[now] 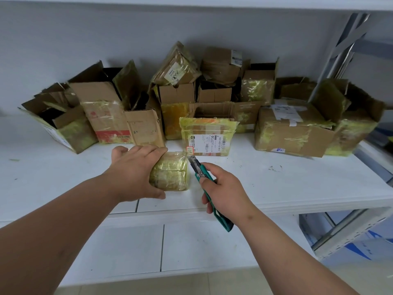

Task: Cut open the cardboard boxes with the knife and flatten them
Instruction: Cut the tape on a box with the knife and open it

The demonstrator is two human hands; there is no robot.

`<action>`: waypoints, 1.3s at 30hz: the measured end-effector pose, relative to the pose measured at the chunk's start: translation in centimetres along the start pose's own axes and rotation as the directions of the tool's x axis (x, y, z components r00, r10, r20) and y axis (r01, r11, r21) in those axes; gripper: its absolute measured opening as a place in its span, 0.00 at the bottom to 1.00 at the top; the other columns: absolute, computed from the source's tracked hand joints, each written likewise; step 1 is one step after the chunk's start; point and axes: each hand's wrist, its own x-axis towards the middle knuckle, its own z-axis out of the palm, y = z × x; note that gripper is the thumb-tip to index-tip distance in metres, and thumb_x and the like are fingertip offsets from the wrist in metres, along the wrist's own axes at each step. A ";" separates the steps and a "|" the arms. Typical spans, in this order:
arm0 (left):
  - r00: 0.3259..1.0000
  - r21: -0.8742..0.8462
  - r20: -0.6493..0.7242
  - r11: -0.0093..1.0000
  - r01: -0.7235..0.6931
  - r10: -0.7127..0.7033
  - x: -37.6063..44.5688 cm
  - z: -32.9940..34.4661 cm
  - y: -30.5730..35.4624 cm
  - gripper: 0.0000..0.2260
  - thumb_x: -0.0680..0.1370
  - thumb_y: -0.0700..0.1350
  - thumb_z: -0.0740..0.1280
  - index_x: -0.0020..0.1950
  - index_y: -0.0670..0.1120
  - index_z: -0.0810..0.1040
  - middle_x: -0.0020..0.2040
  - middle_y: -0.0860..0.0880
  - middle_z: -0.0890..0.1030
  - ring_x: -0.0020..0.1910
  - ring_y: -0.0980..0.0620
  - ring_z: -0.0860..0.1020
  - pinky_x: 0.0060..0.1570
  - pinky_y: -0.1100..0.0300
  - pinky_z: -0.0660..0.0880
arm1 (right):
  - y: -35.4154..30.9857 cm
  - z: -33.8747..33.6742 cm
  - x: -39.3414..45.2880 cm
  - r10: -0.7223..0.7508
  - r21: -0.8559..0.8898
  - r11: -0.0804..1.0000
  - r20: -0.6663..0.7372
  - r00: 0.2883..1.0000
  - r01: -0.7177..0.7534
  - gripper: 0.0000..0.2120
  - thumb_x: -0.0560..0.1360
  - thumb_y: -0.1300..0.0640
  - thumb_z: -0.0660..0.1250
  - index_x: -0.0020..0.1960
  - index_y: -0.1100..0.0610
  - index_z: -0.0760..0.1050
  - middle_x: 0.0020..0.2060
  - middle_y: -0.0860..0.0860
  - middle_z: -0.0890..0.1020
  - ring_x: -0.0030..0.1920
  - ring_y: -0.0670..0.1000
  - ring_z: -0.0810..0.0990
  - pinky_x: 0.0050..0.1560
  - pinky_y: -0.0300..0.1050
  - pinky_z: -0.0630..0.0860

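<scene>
Here, white shelf (276, 188) against pale wall, left hand (136, 171) gripping small box (170, 175), right hand (223, 188) gripping knife (202, 177).

Under the hands is a white shelf (276, 184) with small marks and scuffs. Far behind them is a plain pale wall (106, 35). Up and to the right of the hands stand grey metal bars (340, 52). Below the hands is a tiled floor (191, 282).

Head-worn view, down onto near shelf (276, 188)
</scene>
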 end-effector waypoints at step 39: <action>1.000 -0.123 -0.002 0.992 -0.011 0.010 0.8 0.3 -0.9 0.46 0.62 0.70 0.73 0.76 0.63 0.57 0.74 0.64 0.62 0.73 0.58 0.59 0.67 0.51 0.49 | 0.0 -0.5 0.3 -0.004 0.040 0.999 0.010 1.000 0.003 0.14 0.83 0.56 0.60 0.62 0.39 0.74 0.31 0.56 0.80 0.24 0.51 0.77 0.28 0.38 0.74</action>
